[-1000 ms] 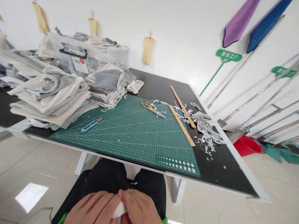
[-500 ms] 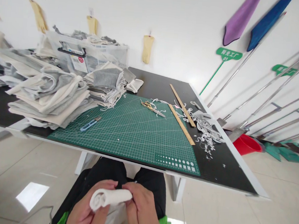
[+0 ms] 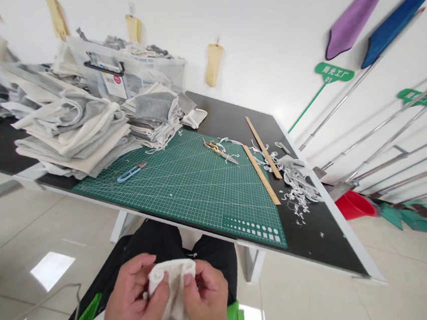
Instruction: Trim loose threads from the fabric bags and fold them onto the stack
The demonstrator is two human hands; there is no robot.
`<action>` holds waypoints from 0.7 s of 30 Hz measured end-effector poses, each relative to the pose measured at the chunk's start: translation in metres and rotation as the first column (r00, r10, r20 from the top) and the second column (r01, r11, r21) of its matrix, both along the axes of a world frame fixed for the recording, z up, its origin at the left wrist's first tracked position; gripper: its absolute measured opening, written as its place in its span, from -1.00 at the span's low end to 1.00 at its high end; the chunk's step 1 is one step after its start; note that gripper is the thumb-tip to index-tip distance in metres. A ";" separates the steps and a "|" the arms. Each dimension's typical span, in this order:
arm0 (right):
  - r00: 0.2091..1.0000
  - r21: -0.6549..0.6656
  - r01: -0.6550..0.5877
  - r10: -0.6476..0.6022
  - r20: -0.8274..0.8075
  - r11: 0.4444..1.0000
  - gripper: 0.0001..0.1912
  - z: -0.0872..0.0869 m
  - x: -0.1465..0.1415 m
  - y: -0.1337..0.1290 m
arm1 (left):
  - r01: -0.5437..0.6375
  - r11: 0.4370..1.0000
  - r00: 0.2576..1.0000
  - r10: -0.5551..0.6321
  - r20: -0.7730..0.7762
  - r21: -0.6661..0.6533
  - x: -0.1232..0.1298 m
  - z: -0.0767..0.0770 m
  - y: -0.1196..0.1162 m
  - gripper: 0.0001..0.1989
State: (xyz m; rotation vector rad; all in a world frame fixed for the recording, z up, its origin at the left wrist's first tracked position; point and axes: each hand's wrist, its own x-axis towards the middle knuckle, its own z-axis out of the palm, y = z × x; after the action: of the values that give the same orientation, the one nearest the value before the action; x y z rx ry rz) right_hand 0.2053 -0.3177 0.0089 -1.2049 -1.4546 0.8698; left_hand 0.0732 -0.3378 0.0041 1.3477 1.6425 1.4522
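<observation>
Above my lap, in the lower middle of the head view, a white piece of cloth (image 3: 173,272) is held between both hands, its upper edge partly rolled. My left hand (image 3: 136,293) pinches the rolled left end with thumb and fingers. On the other side my right hand (image 3: 207,298) grips the cloth's right edge, thumb in front. The lower part of the cloth hangs down between the hands and is partly hidden by them. Both hands are below the table's front edge, touching nothing on the table.
On the table, a green cutting mat (image 3: 180,187) carries blue thread snips (image 3: 131,173), gold-handled scissors (image 3: 218,150) and a wooden ruler (image 3: 261,174). Stacked grey and white cloths (image 3: 72,136) stand at left, before a clear plastic bin (image 3: 131,74). Fabric scraps (image 3: 298,180) lie at right.
The rolled cloth has turned and opened out between my hands; its roll lay across before, and now its ends are held apart. My view has shifted slightly.
</observation>
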 end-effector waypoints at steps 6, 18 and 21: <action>0.875 -0.308 -0.128 -0.038 -0.482 0.943 -0.61 0.000 0.000 0.001 | -0.034 0.995 0.994 0.043 0.097 -0.094 -0.009 0.015 -0.002 -0.73; 0.737 -0.244 -0.364 0.117 -0.666 0.899 -0.59 -0.008 0.002 -0.005 | -0.037 0.989 0.906 0.094 0.413 -0.143 -0.010 0.018 0.006 -0.55; 0.791 -0.203 -0.348 0.170 -0.587 0.915 -0.57 -0.004 0.003 -0.004 | 0.011 0.979 0.999 -0.004 -0.037 0.204 -0.013 0.016 0.007 -0.71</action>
State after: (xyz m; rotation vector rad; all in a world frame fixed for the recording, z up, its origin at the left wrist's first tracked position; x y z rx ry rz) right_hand 0.2078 -0.3220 0.0052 -0.8496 -1.0294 1.5435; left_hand 0.0597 -0.3306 0.0198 1.4975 1.5421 1.6376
